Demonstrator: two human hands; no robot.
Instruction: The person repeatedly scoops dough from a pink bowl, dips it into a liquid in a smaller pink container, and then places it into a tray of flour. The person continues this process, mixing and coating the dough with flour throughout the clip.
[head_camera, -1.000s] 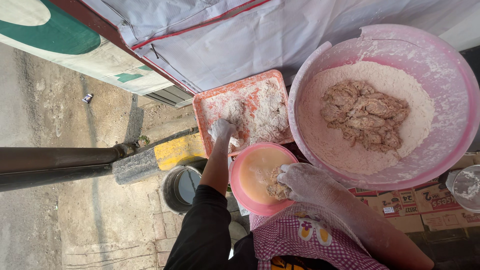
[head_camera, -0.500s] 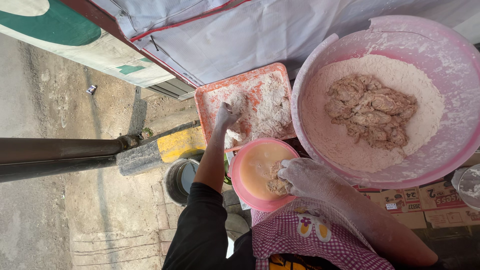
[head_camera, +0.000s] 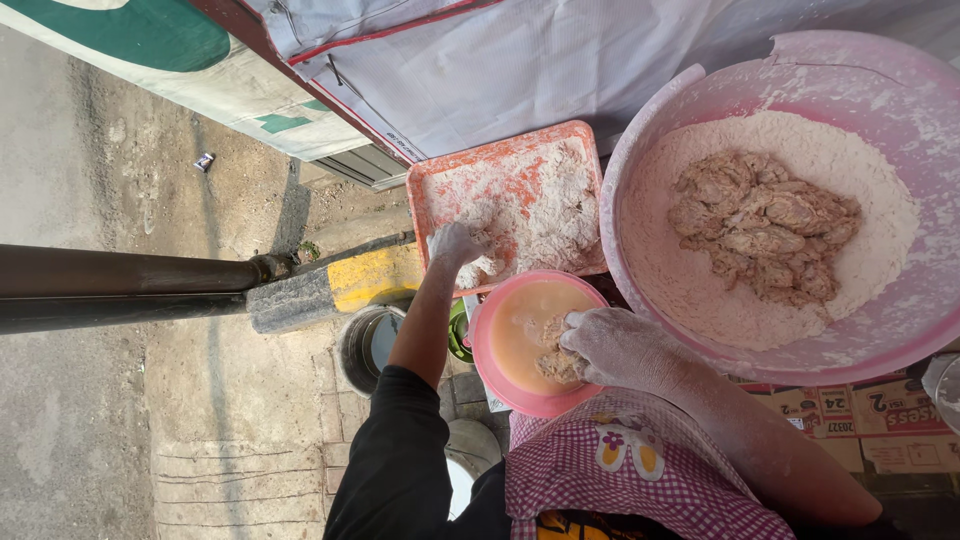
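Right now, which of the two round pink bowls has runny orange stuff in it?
The small pink plastic bowl nearest the apron; the big pink basin holds white flour instead.

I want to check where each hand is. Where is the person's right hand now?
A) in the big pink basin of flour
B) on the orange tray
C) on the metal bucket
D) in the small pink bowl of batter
D: the right hand holds a battered piece over the small pink bowl.

Tray (head_camera: 440, 185) lies left of large basin (head_camera: 640, 150); small bowl (head_camera: 482, 340) sits just before both, with a bucket (head_camera: 352, 345) left of it, below the table edge.
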